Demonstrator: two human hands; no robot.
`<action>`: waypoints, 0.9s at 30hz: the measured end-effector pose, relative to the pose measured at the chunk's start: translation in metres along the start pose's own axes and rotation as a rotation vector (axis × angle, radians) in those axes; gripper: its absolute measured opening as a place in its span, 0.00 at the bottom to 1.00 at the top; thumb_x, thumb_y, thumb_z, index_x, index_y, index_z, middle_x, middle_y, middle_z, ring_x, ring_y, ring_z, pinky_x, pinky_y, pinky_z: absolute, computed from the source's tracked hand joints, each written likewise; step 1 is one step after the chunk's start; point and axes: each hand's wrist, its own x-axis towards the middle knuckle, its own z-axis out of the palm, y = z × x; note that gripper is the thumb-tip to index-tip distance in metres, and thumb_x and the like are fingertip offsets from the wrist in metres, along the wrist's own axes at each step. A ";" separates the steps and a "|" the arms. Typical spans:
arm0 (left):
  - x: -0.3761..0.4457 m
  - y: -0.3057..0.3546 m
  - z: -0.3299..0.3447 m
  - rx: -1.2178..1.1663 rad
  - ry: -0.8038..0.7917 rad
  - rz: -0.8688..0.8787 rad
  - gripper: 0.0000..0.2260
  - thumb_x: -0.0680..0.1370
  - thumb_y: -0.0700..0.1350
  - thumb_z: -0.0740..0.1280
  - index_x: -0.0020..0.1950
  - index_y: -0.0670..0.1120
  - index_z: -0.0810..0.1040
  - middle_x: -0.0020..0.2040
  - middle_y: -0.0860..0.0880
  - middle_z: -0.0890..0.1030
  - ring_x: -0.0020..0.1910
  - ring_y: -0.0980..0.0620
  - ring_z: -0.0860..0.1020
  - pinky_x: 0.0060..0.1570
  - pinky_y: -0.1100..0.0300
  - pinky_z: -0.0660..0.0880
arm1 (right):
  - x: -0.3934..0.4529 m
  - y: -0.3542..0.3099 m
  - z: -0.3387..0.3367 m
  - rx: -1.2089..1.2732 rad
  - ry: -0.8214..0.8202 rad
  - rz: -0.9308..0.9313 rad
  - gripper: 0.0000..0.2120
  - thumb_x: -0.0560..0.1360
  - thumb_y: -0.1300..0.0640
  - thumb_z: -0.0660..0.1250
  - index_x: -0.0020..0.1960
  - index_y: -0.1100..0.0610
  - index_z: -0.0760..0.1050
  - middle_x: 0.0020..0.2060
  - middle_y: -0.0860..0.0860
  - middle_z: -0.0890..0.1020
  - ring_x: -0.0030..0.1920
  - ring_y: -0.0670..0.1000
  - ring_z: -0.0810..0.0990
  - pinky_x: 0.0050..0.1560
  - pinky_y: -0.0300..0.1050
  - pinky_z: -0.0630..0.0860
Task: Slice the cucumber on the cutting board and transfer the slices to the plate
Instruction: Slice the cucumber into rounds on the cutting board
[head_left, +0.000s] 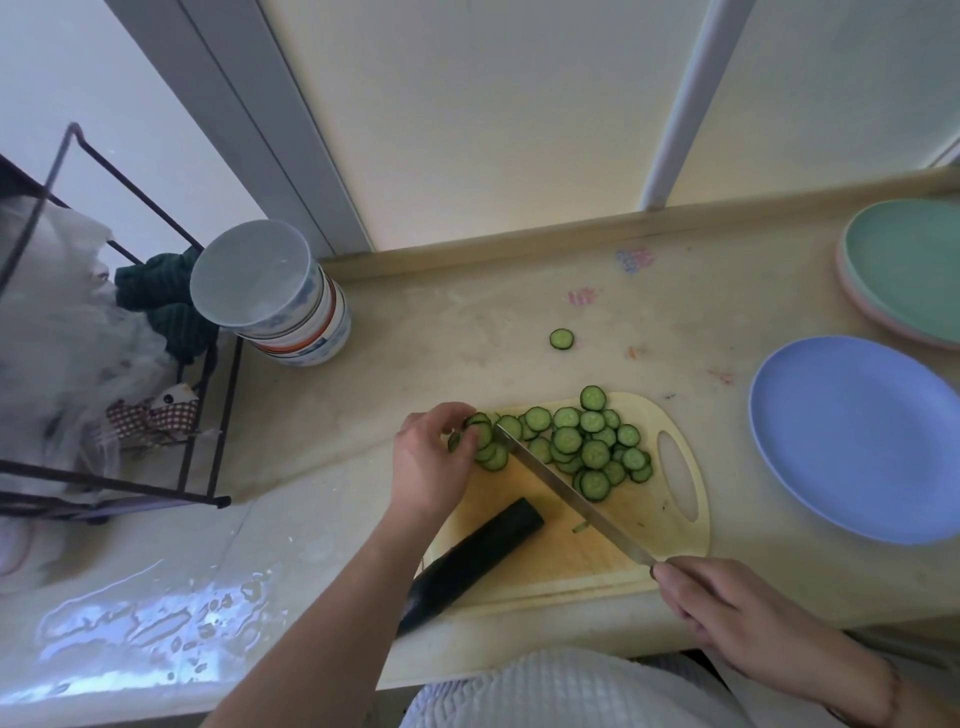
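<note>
The left hand (428, 457) pinches a few slices (488, 449) at the cutting board's (670, 525) far left. The right hand (727, 608) grips the knife (566, 496). Half the cucumber (467, 564) lies near, uncut. I think gathering slices comes next, toward the empty blue plate (852, 436) on the right

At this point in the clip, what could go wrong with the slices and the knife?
The left hand gathers slices right beside the knife tip, so a fingertip could be nicked. One stray slice already lies on the counter; more could slide off the cutting board. The uncut cucumber overhangs the board's near edge and might roll.
</note>
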 end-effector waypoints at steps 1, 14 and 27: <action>0.001 -0.003 0.000 0.014 0.005 0.033 0.07 0.75 0.38 0.74 0.51 0.47 0.86 0.41 0.63 0.77 0.48 0.53 0.76 0.48 0.70 0.70 | 0.000 0.002 -0.001 -0.032 0.020 -0.010 0.27 0.73 0.35 0.54 0.35 0.59 0.64 0.26 0.47 0.66 0.28 0.44 0.63 0.31 0.37 0.63; -0.005 0.041 -0.043 0.028 -0.259 0.350 0.10 0.78 0.46 0.73 0.58 0.50 0.82 0.52 0.57 0.81 0.49 0.60 0.76 0.50 0.72 0.71 | 0.014 0.005 -0.008 -0.732 0.192 -0.216 0.30 0.70 0.24 0.35 0.38 0.47 0.61 0.28 0.46 0.72 0.29 0.46 0.73 0.31 0.41 0.70; 0.014 0.036 -0.027 0.444 -0.634 0.859 0.14 0.80 0.52 0.61 0.45 0.48 0.83 0.43 0.52 0.81 0.45 0.48 0.77 0.48 0.53 0.72 | 0.016 -0.007 -0.005 -0.981 0.208 -0.292 0.26 0.76 0.28 0.38 0.39 0.47 0.61 0.25 0.46 0.74 0.23 0.50 0.72 0.22 0.47 0.68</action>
